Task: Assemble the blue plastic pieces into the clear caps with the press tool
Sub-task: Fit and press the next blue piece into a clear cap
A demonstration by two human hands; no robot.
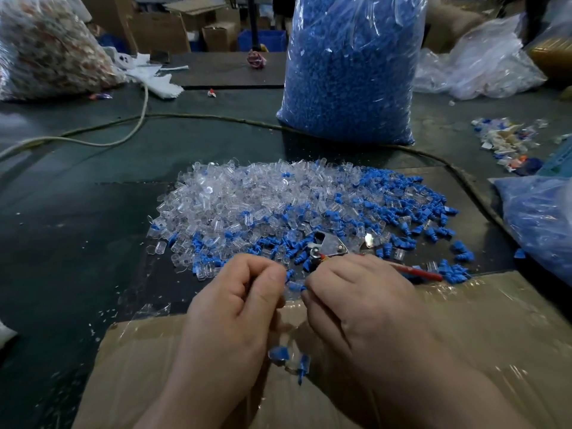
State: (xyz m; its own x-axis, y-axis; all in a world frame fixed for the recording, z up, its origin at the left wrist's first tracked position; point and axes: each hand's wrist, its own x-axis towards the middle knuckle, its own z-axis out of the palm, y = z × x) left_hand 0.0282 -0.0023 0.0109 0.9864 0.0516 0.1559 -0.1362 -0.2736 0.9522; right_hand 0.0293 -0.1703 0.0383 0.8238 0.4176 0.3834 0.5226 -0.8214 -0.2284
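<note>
A heap of clear caps (247, 193) mixed with blue plastic pieces (411, 205) covers the dark table in front of me. My left hand (238, 301) and my right hand (356, 301) meet just below the heap, both with curled fingers. Between their fingertips they pinch a small clear cap with a blue piece (295, 286). The metal press tool (328, 247) with red handles lies on the table just beyond my right hand, partly hidden by it. Two assembled blue-and-clear pieces (289, 359) lie on the cardboard between my wrists.
A tall clear bag of blue pieces (349, 69) stands behind the heap. A flat taped cardboard box (464, 329) lies under my hands. Another bag (541, 221) sits at the right, a bag of mixed parts (46, 48) at the far left. A cable (130, 128) crosses the table.
</note>
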